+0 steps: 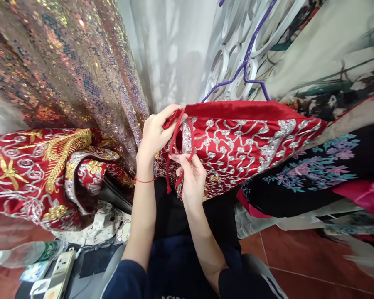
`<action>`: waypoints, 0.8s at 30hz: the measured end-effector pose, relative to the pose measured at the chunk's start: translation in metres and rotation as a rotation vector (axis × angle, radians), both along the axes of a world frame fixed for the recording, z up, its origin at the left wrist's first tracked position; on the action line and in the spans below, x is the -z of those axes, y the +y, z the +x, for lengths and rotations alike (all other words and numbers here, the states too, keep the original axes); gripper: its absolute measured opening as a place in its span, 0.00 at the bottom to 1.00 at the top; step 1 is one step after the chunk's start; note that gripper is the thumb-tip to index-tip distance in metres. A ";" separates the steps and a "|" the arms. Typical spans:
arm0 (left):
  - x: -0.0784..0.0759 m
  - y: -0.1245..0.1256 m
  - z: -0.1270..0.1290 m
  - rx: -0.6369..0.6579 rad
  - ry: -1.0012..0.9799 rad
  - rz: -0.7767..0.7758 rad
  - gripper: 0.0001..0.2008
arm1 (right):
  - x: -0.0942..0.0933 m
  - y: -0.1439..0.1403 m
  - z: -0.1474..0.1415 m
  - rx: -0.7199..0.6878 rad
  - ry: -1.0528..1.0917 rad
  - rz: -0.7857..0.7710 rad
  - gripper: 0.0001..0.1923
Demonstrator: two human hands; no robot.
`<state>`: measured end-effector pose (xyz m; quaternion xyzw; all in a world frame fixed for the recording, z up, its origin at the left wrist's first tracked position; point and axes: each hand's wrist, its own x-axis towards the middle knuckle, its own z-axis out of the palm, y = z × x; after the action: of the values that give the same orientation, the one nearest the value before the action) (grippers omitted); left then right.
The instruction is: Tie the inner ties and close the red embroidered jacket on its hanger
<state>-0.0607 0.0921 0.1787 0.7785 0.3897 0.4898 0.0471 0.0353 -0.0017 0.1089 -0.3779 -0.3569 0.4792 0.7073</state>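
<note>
A red skirt-like garment [233, 141] with silver and gold embroidery hangs by its plain red waistband from a purple hanger [244, 68]. My left hand [157, 131] is closed on the left end of the waistband, fingers gripping the red fabric near the top. Below it, my right hand [192, 178] pinches the thin red cord [191, 137], which loops down from the waistband. A cord end dangles left of my right hand. The fingertips of my right hand partly hide what lies between them.
At left, another red embroidered garment [50, 174] is draped over a seat. Below it are a plastic bottle [28, 253], a power strip [60, 274] and a dark phone [98, 261]. A sequined curtain [81, 62] hangs behind. A black floral garment [314, 166] hangs at right.
</note>
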 end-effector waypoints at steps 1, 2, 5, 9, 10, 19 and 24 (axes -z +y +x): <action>0.000 0.000 0.000 -0.002 0.001 0.001 0.11 | -0.001 0.001 0.000 -0.003 -0.001 0.002 0.10; 0.000 -0.001 0.001 -0.006 0.004 0.003 0.11 | -0.001 0.001 0.001 -0.005 -0.004 0.003 0.10; 0.002 -0.002 0.002 -0.016 0.010 0.011 0.10 | -0.003 0.004 0.004 -0.025 -0.008 0.006 0.09; 0.002 -0.003 0.002 -0.047 0.023 0.024 0.10 | -0.009 0.007 0.010 -0.080 -0.010 0.017 0.09; 0.001 -0.003 0.001 -0.056 0.034 0.024 0.10 | -0.011 0.008 0.012 -0.094 -0.016 0.013 0.09; 0.039 -0.047 -0.002 -0.418 -0.160 0.287 0.21 | -0.005 0.009 0.009 -0.225 -0.058 -0.048 0.15; 0.120 -0.065 0.007 -0.427 -0.271 0.106 0.07 | 0.004 0.017 0.008 -0.266 -0.017 -0.062 0.17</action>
<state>-0.0539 0.0275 0.0582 0.6073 0.5091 0.6081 -0.0467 0.0434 0.0157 0.1054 -0.3531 -0.3948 0.5762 0.6225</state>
